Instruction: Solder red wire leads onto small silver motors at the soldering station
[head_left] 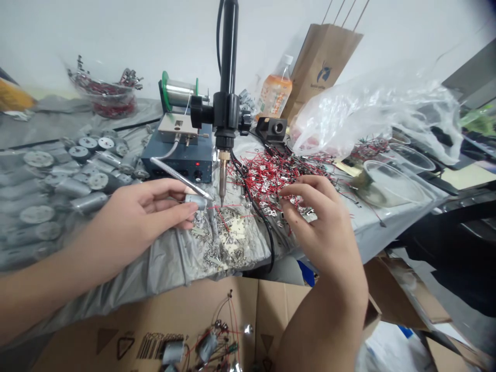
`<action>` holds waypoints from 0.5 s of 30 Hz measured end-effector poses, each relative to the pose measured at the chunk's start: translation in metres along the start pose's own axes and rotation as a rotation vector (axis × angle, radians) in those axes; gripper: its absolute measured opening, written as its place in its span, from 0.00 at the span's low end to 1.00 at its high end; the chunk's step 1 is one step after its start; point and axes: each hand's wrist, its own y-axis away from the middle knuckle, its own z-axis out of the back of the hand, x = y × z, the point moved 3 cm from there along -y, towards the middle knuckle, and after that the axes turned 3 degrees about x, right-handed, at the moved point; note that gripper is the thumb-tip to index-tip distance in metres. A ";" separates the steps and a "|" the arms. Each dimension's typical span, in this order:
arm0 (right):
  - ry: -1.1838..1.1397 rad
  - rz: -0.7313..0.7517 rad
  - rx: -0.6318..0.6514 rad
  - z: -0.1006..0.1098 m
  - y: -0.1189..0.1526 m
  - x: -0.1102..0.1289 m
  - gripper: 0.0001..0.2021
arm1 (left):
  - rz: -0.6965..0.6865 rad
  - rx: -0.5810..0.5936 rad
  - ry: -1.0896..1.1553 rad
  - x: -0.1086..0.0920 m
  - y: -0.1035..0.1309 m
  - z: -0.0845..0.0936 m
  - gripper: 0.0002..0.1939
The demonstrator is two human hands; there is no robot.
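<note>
Where your left hand [155, 206] closes: thumb and fingers are clamped on a small motor [196, 200], a grey cylinder with its far end pointing right.
Small motor: it is held above the bench, just left of the iron's tip, partly covered by your fingers.
Your right hand [320, 217]: it hovers in front of the heap of red wires [259, 173], fingers bent, thumb and index tips close together; you cannot tell from this view whether a wire is pinched between them.
Soldering iron [222, 178]: it hangs upright in a black clamp [227, 114], tip down, between your two hands.
Solder feed: a thin metal tube [182, 175] slants down from the feeder to the motor, near the iron's tip; a green-rimmed spool [180, 92] stands above.
Control box [174, 159]: dark blue, beneath the feeder, its red light [197, 164] lit.
Loose motors [83, 181]: many lie piled on the left, behind your forearm.
Bench edge: scraps [222, 253] are scattered below the tip, and a black cable [268, 232] runs beside them.
Back of the bench: an orange drink bottle [276, 93] stands by a brown paper bag [320, 67].
Right side: a clear plastic bag [372, 116] lies behind a clear tub [387, 183].
Cardboard box [89, 336]: below the bench, holding wired motors [208, 346].
</note>
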 end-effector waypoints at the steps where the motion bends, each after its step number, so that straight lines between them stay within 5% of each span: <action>1: 0.025 0.016 0.014 -0.002 0.001 0.000 0.10 | 0.001 -0.002 0.001 0.000 0.000 0.000 0.13; 8: 0.134 0.045 0.119 -0.021 0.003 -0.015 0.17 | 0.005 0.029 0.067 0.000 -0.001 -0.002 0.14; 15: 0.156 0.058 0.056 -0.029 0.003 -0.025 0.12 | -0.042 0.042 0.066 -0.005 0.001 -0.006 0.12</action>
